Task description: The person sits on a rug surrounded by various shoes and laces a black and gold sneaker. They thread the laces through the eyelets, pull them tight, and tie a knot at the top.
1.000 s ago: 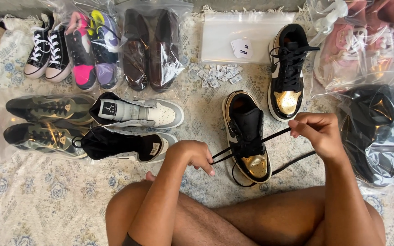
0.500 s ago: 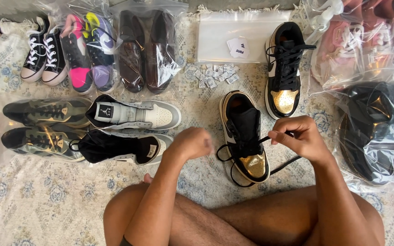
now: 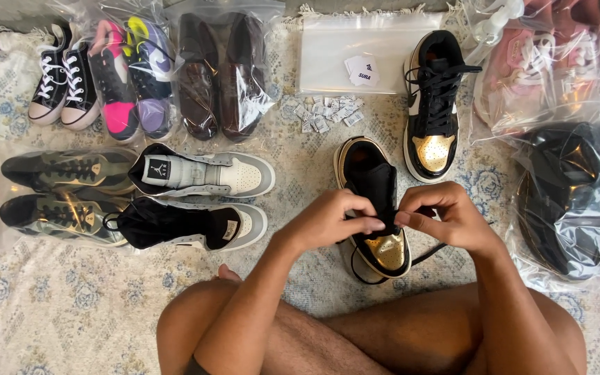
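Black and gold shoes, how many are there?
2. One black and gold shoe lies under the left hand and right hand. The laced one sits farther away, beside the clear bag.

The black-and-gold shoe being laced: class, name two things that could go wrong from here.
1. Both hands, left hand and right hand, pinch the black lace over the black-and-gold shoe; its loose end trails beside the sole and could snag or pull uneven.
2. The small white packets lie scattered close behind the shoe; a pulling elbow or shifted shoe might scatter them further.
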